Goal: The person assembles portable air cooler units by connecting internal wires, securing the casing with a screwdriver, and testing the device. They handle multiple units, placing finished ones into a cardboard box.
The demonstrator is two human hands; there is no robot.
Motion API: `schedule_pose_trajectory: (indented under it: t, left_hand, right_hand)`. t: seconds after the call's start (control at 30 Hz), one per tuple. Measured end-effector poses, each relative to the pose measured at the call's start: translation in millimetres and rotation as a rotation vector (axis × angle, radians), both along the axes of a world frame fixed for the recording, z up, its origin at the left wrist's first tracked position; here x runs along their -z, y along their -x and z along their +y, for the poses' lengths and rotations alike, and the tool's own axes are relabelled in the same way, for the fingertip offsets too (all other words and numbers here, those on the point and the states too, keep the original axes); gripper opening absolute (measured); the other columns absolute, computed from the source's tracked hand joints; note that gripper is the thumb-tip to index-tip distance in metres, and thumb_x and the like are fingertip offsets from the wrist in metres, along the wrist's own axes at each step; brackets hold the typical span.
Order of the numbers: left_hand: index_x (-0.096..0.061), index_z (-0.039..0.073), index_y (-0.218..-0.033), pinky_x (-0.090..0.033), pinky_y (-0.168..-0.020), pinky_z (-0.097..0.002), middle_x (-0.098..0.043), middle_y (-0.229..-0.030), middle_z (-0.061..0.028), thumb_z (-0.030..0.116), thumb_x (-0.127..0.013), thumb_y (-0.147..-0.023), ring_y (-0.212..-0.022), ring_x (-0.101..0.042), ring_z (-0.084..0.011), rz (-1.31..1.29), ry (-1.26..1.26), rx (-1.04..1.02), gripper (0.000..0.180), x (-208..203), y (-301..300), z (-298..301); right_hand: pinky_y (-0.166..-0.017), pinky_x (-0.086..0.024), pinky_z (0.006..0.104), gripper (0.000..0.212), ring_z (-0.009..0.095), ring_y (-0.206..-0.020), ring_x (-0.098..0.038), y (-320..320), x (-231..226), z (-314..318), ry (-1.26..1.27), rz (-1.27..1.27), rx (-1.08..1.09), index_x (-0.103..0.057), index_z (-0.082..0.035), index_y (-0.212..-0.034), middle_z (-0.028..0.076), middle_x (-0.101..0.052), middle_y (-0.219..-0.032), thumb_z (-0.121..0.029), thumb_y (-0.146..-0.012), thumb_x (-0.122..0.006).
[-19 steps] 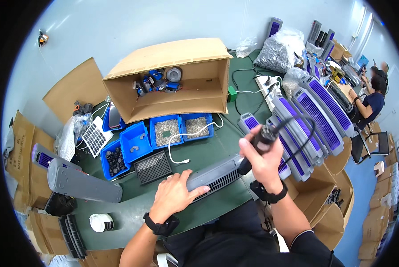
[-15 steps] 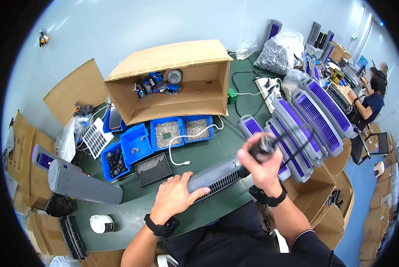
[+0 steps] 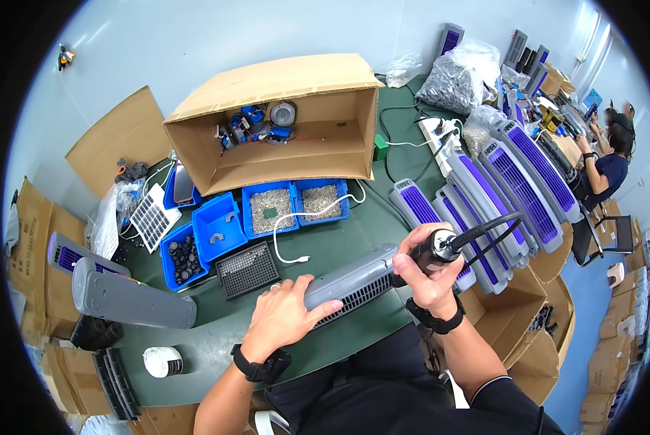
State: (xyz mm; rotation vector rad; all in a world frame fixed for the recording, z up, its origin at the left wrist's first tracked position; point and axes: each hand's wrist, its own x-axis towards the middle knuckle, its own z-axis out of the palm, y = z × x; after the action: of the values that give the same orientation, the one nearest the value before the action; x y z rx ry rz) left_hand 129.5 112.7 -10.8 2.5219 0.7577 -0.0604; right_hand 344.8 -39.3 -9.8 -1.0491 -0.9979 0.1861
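Observation:
A grey tower fan body (image 3: pixel 361 279) with a black slatted grille lies on its side on the green table in front of me. My left hand (image 3: pixel 285 313) grips its left part, fingers over the top and thumb against the grille side. My right hand (image 3: pixel 432 270) is wrapped round a black corded electric screwdriver (image 3: pixel 441 246) at the fan body's right end. The tool is tilted, with its cord looping away to the right; its tip is hidden by my hand and the fan body, so I cannot tell whether it touches a screw.
Blue bins (image 3: pixel 270 209) of screws and a black perforated tray (image 3: pixel 247 271) stand beyond my left hand. An open cardboard box (image 3: pixel 281 159) sits behind them. Finished-looking purple-grey fans (image 3: pixel 517 188) are stacked at right; another grey fan body (image 3: pixel 133 293) and a white tub (image 3: pixel 163 362) are at left.
My right hand and the screwdriver, blurred before, now show sharply and nearly still. The whole view has shifted slightly; my left hand keeps its hold on the fan body.

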Motion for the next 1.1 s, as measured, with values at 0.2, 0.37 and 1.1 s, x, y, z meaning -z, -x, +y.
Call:
schedule_pose_trajectory:
  t: [0.2,0.37,1.1]
  left_hand:
    - [-0.066,0.002,-0.13,-0.056,-0.085,-0.0526,-0.072,-0.106,-0.0255,0.076,-0.061,-0.089,-0.099,-0.07,-0.0435,-0.009,-0.024,-0.017,0.084,-0.2,5.9,-0.8]
    - [-0.064,0.001,-0.131,-0.056,-0.085,-0.0519,-0.071,-0.111,-0.0261,0.071,-0.064,-0.091,-0.102,-0.07,-0.0433,-0.015,0.005,-0.042,0.08,-1.6,-10.9,-7.3]
    - [-0.067,-0.001,-0.123,-0.05,-0.096,-0.0487,-0.068,-0.114,-0.0223,0.041,-0.061,-0.102,-0.108,-0.064,-0.0414,-0.426,0.093,-0.29,0.047,41.8,46.7,-18.7]
  right_hand:
    - [-0.059,-0.048,0.0233,0.037,0.01,-0.07,-0.064,3.3,-5.0,4.7,0.022,0.012,-0.028,-0.057,-0.002,-0.108,0.007,-0.066,-0.088,0.009,-0.082,-0.08]
    - [-0.062,-0.052,0.0274,0.035,0.015,-0.068,-0.064,-3.5,-40.9,-7.9,-0.085,0.074,-0.078,-0.053,0.0,-0.11,0.012,-0.066,-0.082,0.009,-0.084,-0.075]
    - [-0.065,-0.049,0.0221,0.034,0.004,-0.071,-0.059,56.4,-28.4,25.8,0.146,0.198,0.015,-0.054,-0.003,-0.11,0.002,-0.067,-0.084,0.005,-0.089,-0.079]
